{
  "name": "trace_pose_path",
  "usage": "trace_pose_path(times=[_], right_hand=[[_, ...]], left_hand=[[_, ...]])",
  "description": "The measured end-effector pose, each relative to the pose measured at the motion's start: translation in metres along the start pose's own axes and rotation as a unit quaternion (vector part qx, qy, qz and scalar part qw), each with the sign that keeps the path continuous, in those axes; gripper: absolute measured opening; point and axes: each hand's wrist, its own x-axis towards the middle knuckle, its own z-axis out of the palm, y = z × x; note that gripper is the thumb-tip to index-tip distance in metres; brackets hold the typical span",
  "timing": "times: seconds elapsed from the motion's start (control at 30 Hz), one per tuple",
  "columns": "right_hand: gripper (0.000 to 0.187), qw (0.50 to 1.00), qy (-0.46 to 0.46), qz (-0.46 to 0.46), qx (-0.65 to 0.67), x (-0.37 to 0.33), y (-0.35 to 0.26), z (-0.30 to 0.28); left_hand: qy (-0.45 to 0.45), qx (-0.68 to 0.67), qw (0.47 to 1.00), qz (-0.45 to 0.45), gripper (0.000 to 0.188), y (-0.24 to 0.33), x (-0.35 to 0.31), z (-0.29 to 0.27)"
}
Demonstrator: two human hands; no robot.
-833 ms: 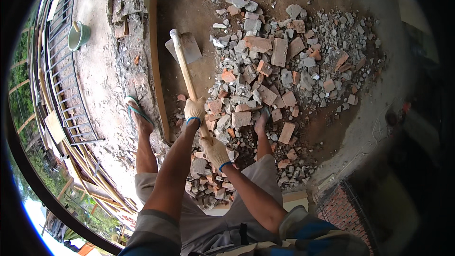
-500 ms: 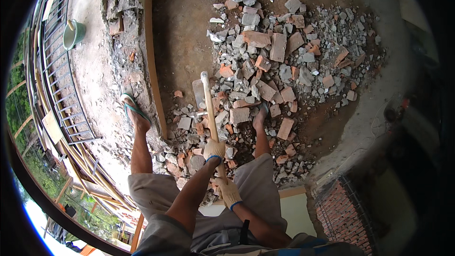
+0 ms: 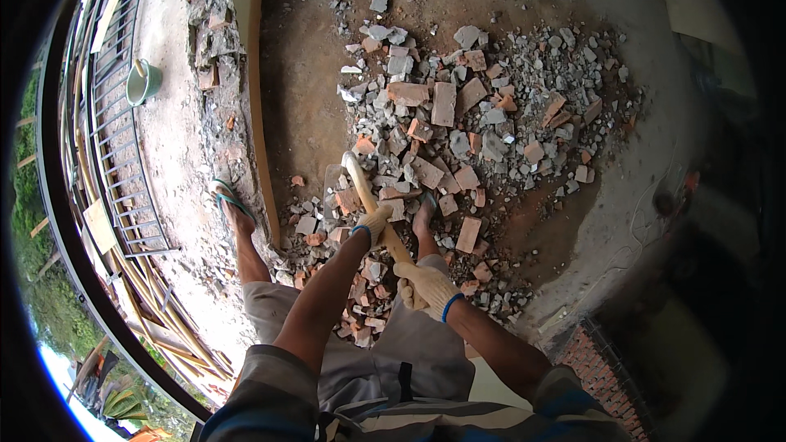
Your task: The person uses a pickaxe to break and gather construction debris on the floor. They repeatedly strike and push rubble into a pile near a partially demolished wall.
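Observation:
With both hands in cream work gloves with blue cuffs, I hold a hoe by its pale wooden handle (image 3: 360, 180). My left hand (image 3: 374, 226) is closed around the shaft farther up. Nearer to my body, my right hand (image 3: 426, 286) grips the lower end. The hoe's flat grey blade (image 3: 332, 188) is at the far end, on the left edge of a heap of broken bricks and concrete (image 3: 442, 104). Part of the blade is hard to make out against the rubble.
My left foot in a green flip-flop (image 3: 232, 196) stands on the broken wall strip; my right foot (image 3: 425, 213) is among the rubble. A green bucket (image 3: 142, 86) sits at the left, beside a metal railing (image 3: 123, 147) and bamboo poles. Stacked bricks (image 3: 602, 376) lie at lower right.
My right hand has moved right and away from my body, slanting the handle more. My left hand has moved slightly farther forward. The blade has dropped a little nearer me in view.

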Motion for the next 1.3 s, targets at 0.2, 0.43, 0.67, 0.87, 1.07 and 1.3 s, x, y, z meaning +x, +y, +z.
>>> trace_pose_path(times=[0.2, 0.43, 0.67, 0.87, 1.07, 1.3], right_hand=[[0.026, 0.990, -0.015, -0.009, -0.138, -0.146, -0.049, -0.131], [0.040, 0.751, 0.288, -0.071, -0.590, -0.282, -0.048, -0.315], [0.038, 0.652, 0.363, -0.101, -0.658, -0.257, -0.018, -0.369], [0.050, 0.758, 0.186, -0.204, -0.591, -0.094, 0.007, -0.218], [0.053, 0.900, 0.023, -0.224, -0.373, 0.114, 0.065, 0.037], [0.046, 0.949, 0.071, -0.193, -0.239, 0.252, 0.170, 0.180]], left_hand=[[-0.079, -0.242, 0.967, 0.024, 0.040, 0.039, -0.004, 0.102], [-0.208, -0.284, 0.936, -0.002, 0.047, 0.035, -0.044, 0.289], [-0.279, -0.343, 0.896, 0.031, 0.030, 0.002, -0.082, 0.293], [-0.069, -0.153, 0.972, 0.163, 0.041, 0.094, -0.005, 0.086], [0.279, 0.074, 0.943, 0.164, 0.063, 0.134, 0.024, -0.105], [0.357, 0.346, 0.864, 0.079, 0.060, 0.058, 0.029, -0.229]])
